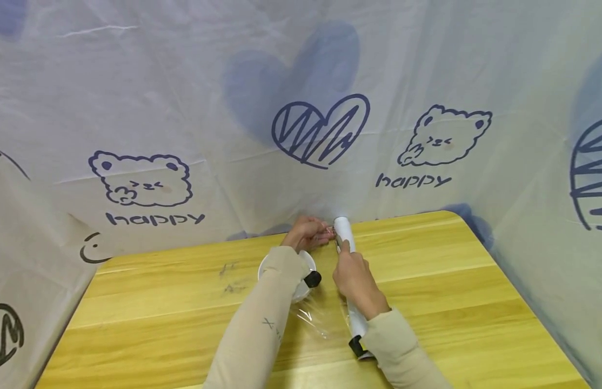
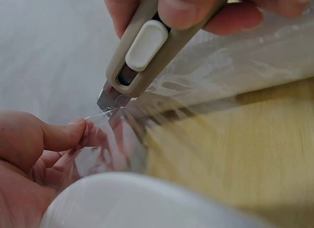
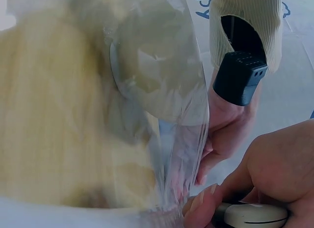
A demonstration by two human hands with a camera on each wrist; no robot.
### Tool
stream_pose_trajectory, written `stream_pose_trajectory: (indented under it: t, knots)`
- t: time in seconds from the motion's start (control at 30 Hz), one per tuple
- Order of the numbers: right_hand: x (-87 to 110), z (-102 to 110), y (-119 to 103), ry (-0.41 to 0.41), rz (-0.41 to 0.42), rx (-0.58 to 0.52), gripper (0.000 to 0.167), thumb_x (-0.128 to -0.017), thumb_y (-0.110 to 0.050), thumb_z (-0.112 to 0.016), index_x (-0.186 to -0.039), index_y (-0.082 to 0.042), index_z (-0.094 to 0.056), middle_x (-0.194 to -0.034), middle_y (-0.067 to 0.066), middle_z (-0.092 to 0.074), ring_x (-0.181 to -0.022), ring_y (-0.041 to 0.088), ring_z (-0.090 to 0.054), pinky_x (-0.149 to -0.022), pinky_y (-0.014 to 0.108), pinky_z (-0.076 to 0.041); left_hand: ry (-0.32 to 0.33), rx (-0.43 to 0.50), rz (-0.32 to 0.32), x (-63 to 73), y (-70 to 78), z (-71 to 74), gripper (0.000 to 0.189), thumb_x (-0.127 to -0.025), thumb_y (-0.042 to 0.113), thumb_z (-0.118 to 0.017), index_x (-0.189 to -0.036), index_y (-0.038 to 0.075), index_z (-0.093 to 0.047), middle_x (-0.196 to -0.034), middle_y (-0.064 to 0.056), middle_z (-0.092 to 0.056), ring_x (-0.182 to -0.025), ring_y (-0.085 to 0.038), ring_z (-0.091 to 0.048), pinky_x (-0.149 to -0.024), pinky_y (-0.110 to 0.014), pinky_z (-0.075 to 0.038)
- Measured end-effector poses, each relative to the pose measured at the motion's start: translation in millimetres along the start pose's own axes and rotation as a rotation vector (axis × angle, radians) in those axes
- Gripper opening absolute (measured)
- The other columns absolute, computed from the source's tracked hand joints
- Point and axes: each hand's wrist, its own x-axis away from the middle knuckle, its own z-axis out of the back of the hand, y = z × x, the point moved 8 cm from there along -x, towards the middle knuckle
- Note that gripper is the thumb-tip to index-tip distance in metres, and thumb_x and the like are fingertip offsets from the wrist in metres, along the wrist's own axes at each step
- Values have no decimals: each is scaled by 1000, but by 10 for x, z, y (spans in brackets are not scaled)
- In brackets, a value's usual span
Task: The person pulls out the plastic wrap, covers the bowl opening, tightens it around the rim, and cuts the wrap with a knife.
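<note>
My left hand [image 1: 308, 232] pinches the edge of a sheet of clear cling film [image 2: 115, 144], near the far end of a white film roll [image 1: 343, 229]. In my right hand [image 1: 353, 273] is a utility knife [image 2: 147, 44] with a beige body and a white slider, the thumb lying along it. Its short blade [image 2: 110, 98] is at the film, just beside the left fingertips. From the roll the film stretches left over a white bowl [image 3: 152, 61], which my left forearm partly hides in the head view.
Everything stands on a yellow wood-grain table [image 1: 452, 281], close to its far edge. Behind it hangs a pale cloth [image 1: 199, 108] with bear and heart drawings. A black wrist camera [image 1: 313, 279] sits at the left cuff, another [image 1: 358, 346] below the right one.
</note>
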Motion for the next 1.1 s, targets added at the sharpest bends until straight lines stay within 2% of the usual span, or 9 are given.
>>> stream_pose_trajectory:
  t: [0.1,0.23,0.47,0.63,0.8,0.97,1.1]
  knots:
    - [21,5,-10,9,11,3,64,-97,-2,-54,-153,15,-28,-113,41,-62,-74,38,-67,-57,43,-58,-2,-18,-10,-3,8,5,16,-101,-4,-57,-113,-9,-66,-104,-24,-74,-102,-33,-74,-94,-43,-57]
    - [59,20,-7,21,19,6,62,-97,-2,-53,-152,15,-30,-111,40,-63,-73,37,-67,-57,44,-57,-2,-44,-24,-8,24,-2,19,-101,-3,-57,-118,-9,-65,-106,-23,-74,-95,-30,-75,-96,-43,-56]
    - [135,29,-1,15,16,15,60,-98,-2,-54,-151,16,-31,-108,39,-64,-71,36,-66,-55,43,-57,-15,-28,-27,-19,17,-26,16,-101,-4,-57,-114,-10,-64,-115,-28,-71,-94,-30,-75,-98,-46,-55]
    - [207,40,-28,29,56,30,60,-96,-2,-55,-148,18,-33,-102,38,-65,-68,37,-67,-53,42,-56,-13,1,-29,-16,3,-25,12,-101,-5,-57,-106,-11,-66,-110,-29,-72,-88,-28,-76,-96,-46,-55]
    - [271,57,-36,61,93,49,56,-95,-1,-54,-144,21,-38,-94,38,-65,-64,37,-66,-50,43,-55,-25,-10,-25,-33,-10,-21,17,-102,-4,-56,-112,-14,-66,-103,-26,-74,-80,-25,-75,-93,-44,-57]
    - [323,68,-31,67,97,27,52,-97,-1,-51,-142,20,-39,-87,36,-64,-59,35,-64,-45,41,-52,-11,-25,-26,-26,-3,0,17,-102,-2,-58,-112,-13,-66,-90,-20,-75,-72,-21,-73,-92,-42,-58]
    - [376,55,-28,42,83,5,54,-97,-2,-51,-145,19,-37,-87,35,-64,-54,30,-60,-41,37,-49,-17,-5,-17,-4,4,-14,16,-103,-3,-57,-111,-13,-65,-92,-21,-75,-72,-21,-73,-93,-42,-57]
